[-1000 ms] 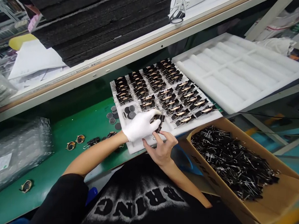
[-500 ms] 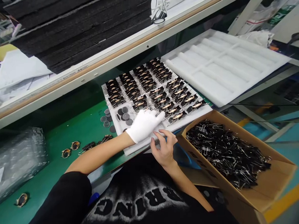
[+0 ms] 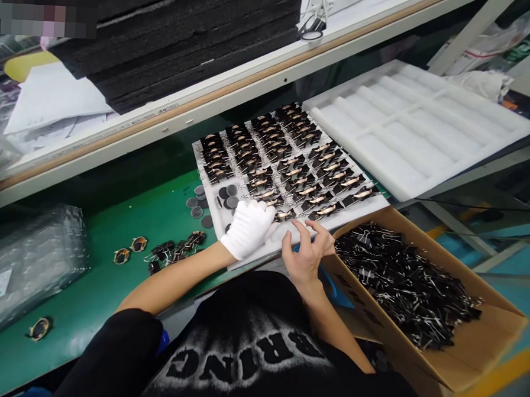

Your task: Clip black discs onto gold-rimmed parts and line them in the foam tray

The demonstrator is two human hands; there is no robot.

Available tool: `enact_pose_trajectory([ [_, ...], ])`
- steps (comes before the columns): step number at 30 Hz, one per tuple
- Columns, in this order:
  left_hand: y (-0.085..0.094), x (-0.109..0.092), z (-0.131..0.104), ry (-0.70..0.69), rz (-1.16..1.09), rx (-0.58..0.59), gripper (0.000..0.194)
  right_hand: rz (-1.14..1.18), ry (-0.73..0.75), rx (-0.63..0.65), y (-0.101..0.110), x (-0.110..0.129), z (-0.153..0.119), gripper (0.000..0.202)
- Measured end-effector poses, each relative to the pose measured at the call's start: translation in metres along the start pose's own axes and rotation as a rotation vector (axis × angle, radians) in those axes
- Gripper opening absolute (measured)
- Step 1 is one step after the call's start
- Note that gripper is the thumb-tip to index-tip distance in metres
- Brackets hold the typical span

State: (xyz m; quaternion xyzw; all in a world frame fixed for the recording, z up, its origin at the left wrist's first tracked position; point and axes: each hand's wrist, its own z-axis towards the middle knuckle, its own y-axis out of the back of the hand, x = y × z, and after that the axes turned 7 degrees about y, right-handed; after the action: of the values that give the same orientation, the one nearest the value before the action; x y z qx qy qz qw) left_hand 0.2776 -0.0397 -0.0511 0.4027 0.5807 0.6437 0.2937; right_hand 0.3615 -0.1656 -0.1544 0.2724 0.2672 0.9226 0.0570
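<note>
My left hand (image 3: 249, 228), in a white glove, is over the front of a white tray (image 3: 217, 211). Its fingers are curled down by the front rows of black binder clips (image 3: 301, 179), which grip tan ring-like parts; whatever is in the fingers is hidden. Just right of the glove, a clipped part (image 3: 285, 215) lies near the tray's front edge. My bare right hand (image 3: 309, 248) hovers at that edge with bent fingers apart, holding nothing visible. Dark round discs (image 3: 231, 202) lie in the tray's left front section, beside the glove.
A cardboard box (image 3: 502, 329) of loose binder clips (image 3: 403, 283) stands at the right. Another white tray (image 3: 411, 126) leans behind. More discs (image 3: 197, 211), clips (image 3: 177, 250) and ring-shaped parts (image 3: 122, 255) lie on the green table (image 3: 95, 290). A shelf edge (image 3: 235, 96) crosses behind.
The camera view has shifted, moving the scene rightward. My left hand has moved left across the tray and its fingers have drawn in, uncovering a clipped part. My right hand remains at the front edge.
</note>
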Motion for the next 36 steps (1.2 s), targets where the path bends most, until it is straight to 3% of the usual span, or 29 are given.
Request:
enact_pose_trajectory([
  [4,0.015,0.029,-0.023,0.027,-0.017,-0.063,0.047,-0.047,0.005,0.035,0.000,-0.001,-0.001,0.032],
  [9,0.029,0.097,-0.071,0.225,-0.045,-0.029,0.042,-0.149,0.126,0.150,0.007,-0.015,0.021,0.029],
  [13,0.020,0.142,-0.123,0.432,-0.100,-0.096,0.042,-0.155,0.358,0.384,0.011,-0.032,0.055,0.029],
  [16,0.006,0.159,-0.160,0.520,-0.130,-0.094,0.043,-0.070,0.519,0.538,0.012,-0.042,0.080,0.015],
  [19,-0.006,0.163,-0.183,0.539,-0.194,-0.072,0.044,0.050,0.609,0.578,0.011,-0.046,0.098,0.013],
  [22,-0.012,0.160,-0.190,0.525,-0.268,-0.095,0.043,0.067,0.624,0.573,0.006,-0.046,0.108,0.012],
  [29,-0.014,0.152,-0.183,0.453,-0.322,-0.151,0.042,0.019,0.613,0.663,-0.001,-0.049,0.109,0.010],
  [36,-0.003,0.133,-0.163,0.336,-0.341,-0.106,0.037,-0.043,0.634,0.623,-0.002,-0.047,0.101,0.014],
])
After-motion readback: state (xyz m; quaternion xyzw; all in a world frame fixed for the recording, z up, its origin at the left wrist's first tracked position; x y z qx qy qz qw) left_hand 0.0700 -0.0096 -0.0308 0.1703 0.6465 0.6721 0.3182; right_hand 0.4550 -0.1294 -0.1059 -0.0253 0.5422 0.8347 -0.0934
